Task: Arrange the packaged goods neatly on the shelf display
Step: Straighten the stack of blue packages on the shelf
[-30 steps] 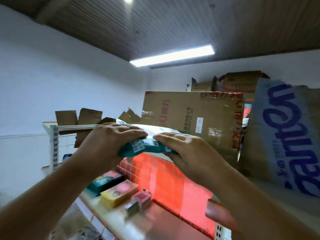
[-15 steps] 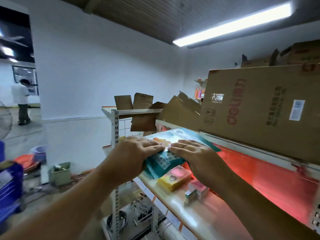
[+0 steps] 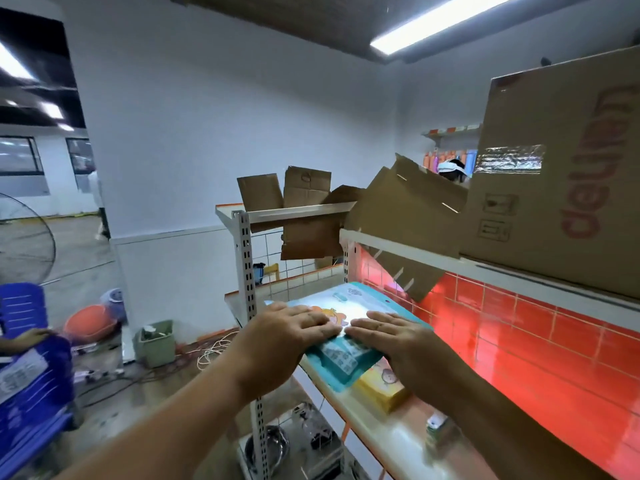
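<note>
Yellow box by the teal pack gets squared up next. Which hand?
Right, probably. The right hand lies flat on the teal pack directly beside the yellow box; the left hand presses the pack's other side, by the shelf post, and would have to cross over.

At your 2 o'clock, the box (image 3: pixel 554 188) carries big red lettering turned on its side. It reads "deli", and the strokes past that are blurred. Toward 9 o'clock on the same face sit two outlined handling symbols (image 3: pixel 495 216), too faint to read. The small print on the pack (image 3: pixel 341 358) at 6 o'clock is illegible.
</note>
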`<state>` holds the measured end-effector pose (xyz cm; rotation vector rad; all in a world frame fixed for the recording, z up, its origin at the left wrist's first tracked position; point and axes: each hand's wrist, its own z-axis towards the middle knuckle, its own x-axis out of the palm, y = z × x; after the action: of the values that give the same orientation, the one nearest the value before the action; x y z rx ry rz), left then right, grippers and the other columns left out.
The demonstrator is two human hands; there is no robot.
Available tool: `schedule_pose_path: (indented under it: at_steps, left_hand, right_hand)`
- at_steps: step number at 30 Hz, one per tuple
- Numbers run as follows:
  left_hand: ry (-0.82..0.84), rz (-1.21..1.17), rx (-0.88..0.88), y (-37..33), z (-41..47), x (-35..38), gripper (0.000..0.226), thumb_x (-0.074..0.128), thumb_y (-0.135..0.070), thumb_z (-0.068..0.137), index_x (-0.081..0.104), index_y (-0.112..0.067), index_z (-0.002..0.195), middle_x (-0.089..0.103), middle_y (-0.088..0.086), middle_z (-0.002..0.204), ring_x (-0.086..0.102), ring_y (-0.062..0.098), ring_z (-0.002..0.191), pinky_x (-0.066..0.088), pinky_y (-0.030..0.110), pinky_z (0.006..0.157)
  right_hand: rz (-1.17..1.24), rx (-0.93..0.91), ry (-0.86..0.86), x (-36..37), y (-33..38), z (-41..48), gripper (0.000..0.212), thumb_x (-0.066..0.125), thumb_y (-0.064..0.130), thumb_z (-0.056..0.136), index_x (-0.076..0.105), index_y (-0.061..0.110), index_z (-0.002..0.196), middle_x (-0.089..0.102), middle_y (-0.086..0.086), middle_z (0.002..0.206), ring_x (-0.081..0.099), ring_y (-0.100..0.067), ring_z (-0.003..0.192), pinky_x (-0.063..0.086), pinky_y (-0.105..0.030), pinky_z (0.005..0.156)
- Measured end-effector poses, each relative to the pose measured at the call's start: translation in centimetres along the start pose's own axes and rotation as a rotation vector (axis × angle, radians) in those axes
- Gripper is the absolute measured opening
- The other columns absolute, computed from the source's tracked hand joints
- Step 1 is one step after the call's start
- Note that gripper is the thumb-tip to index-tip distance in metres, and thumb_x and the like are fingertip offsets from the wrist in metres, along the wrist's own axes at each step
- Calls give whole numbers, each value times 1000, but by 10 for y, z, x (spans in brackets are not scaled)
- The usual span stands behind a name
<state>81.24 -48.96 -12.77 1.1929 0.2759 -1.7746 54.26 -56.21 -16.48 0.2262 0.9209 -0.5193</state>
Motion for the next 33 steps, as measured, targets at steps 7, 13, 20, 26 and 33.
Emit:
schedule_pose_path:
  at_steps: [7, 13, 20, 26, 33]
  left_hand:
    - [88, -63, -25, 47, 38, 85, 61, 76, -21, 88, 54, -39, 141, 64, -14, 134, 63, 9, 119, 56, 32, 92]
    - [141, -117, -35, 81, 60, 140, 60, 76, -23, 87, 55, -38, 140, 66, -12, 133, 65, 10, 115, 57, 32, 89]
    - [156, -197, -13, 133, 73, 218, 63, 65, -26, 96, 36, -44, 149, 57, -11, 143, 60, 12, 121, 55, 36, 91]
    - [160, -250, 65, 184, 87, 274, 58, 61, -28, 97, 41, -44, 149, 55, -8, 146, 59, 18, 125, 54, 40, 96]
    - [162, -292, 177, 210, 94, 334, 69, 70, -31, 93, 35, -46, 150, 53, -11, 148, 54, 16, 132, 48, 41, 103]
  right_hand:
    - [82, 45, 120, 66, -78, 20, 73, 59, 5, 95, 36, 51, 147, 44, 23, 150, 38, -5, 142, 37, -34, 114]
    - [112, 130, 165, 106, -115, 41, 64, 58, 10, 98, 41, 49, 145, 46, 22, 148, 39, -6, 141, 40, -32, 112]
    - [73, 250, 277, 165, -160, 59, 67, 62, 18, 97, 33, 51, 148, 43, 21, 151, 34, -7, 143, 31, -37, 119]
    - [54, 422, 346, 207, -180, 81, 56, 53, 25, 100, 34, 56, 143, 36, 30, 147, 27, -2, 143, 23, -37, 122]
    - [35, 570, 254, 250, -186, 82, 53, 68, 19, 91, 55, 41, 137, 57, 15, 141, 47, -20, 138, 34, -43, 117]
